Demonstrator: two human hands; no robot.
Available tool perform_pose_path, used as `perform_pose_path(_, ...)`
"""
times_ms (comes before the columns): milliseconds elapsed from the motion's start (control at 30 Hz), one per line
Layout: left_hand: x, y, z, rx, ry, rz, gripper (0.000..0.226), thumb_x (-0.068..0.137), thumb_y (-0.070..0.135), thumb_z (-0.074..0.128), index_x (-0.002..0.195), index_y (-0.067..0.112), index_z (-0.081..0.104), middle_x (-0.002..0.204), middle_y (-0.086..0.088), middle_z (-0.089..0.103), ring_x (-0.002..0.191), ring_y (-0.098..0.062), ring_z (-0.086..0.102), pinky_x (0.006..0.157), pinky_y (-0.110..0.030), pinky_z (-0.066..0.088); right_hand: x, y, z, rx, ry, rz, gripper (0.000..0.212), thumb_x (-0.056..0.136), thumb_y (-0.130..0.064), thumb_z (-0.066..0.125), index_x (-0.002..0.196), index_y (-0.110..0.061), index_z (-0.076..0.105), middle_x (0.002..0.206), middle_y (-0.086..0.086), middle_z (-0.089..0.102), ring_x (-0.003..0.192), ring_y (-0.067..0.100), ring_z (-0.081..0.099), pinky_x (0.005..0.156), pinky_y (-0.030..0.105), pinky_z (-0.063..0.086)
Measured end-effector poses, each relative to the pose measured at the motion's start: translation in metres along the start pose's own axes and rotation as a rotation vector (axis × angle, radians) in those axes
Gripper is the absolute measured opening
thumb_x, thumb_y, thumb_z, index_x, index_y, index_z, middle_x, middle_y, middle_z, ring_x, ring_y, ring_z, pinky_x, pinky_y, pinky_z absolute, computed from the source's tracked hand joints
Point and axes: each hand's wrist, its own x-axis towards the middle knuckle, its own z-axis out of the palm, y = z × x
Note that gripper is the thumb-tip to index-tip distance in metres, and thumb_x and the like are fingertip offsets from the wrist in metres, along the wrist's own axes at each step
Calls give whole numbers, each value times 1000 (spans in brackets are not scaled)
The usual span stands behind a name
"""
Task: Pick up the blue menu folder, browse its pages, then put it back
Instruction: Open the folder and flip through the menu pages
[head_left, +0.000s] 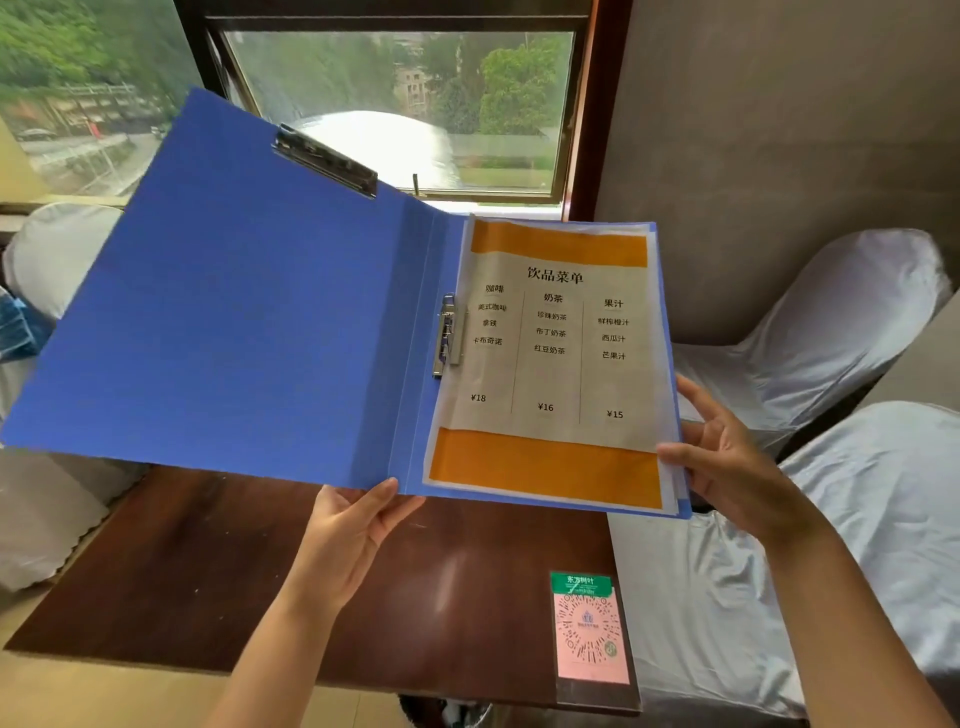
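The blue menu folder (234, 322) is held wide open in the air above a dark wooden table (218, 561). Its left cover is bare blue with a metal clip (324, 161) at the top edge. The right half holds a stack of sleeved menu pages (550, 364) with orange bands and printed drink lists. My left hand (353, 530) grips the bottom edge near the spine, thumb on the inside. My right hand (727, 467) holds the lower right corner, thumb resting on the top page's edge.
A pink and green QR-code card (589, 629) lies flat at the table's near right corner. White-covered chairs stand at the right (841, 332) and the left (57, 249). A window (415, 104) lies straight ahead behind the folder.
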Motion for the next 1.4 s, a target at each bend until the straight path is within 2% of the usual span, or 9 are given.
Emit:
perform_pose_path(133,2,0,1,-52,2,-9,39,75,-2,59,113,3,52,109,-19,59,90,-26,70,68,-32,60,-1,-5,8,-71,85,-76,83,75,-11,64,130,-59,23,115,10,67,103,25,66,71,41,60)
perform_pose_path(367,0,-7,0,-117,16,-57,51,75,-1,58,124,3,44,113,-22,56,90,-26,71,69,-34,60,8,-11,34,-324,290,-121,68,74,-24,66,134,-34,36,131,6,50,110,25,60,76,40,60)
perform_pose_path(533,-5,-20,4,-166,-5,-59,37,75,-1,58,111,8,55,96,-12,73,91,-28,70,66,-33,60,25,-9,64,-1118,645,-38,108,58,-64,70,143,-34,10,144,15,28,131,35,28,101,58,31)
perform_pose_path(667,-10,-27,10,-169,-17,-44,40,77,-2,57,114,12,55,99,-11,74,93,-29,70,68,-33,60,38,-5,95,-1309,603,-92,114,47,-89,31,143,-35,2,157,12,-8,142,29,-12,105,66,-9)
perform_pose_path(900,-15,-31,17,-167,-36,-76,47,78,0,55,124,1,46,102,-17,72,99,-33,67,69,-33,59,53,-11,159,-1138,317,-166,83,71,-83,14,142,-42,1,158,4,-2,142,18,-13,99,57,-28)
perform_pose_path(1100,-18,-37,18,-230,-73,-62,47,79,-7,53,121,15,53,112,-12,70,106,-32,64,73,-36,58,57,-32,197,-595,-107,-314,55,95,-40,28,136,-48,-7,155,-7,16,143,17,11,114,60,0)
perform_pose_path(1267,-22,-35,13,-260,-32,-92,45,78,-7,55,118,15,53,100,-13,73,95,-30,69,70,-34,59,59,-46,193,89,-98,-323,67,88,-16,34,143,-34,1,155,-1,8,138,20,25,108,44,32)
perform_pose_path(1333,-25,-35,12,-243,-23,-114,41,77,-6,56,115,9,50,90,-14,74,88,-28,71,68,-32,59,58,-42,189,-70,-41,-307,64,92,-3,35,144,-31,10,150,7,29,129,24,43,101,41,42)
perform_pose_path(1400,-26,-35,14,-233,-27,-118,38,77,-6,56,112,8,50,90,-13,74,88,-28,71,68,-32,59,59,-36,184,-658,-41,-385,57,89,4,40,139,-23,34,140,8,48,124,31,48,101,48,40)
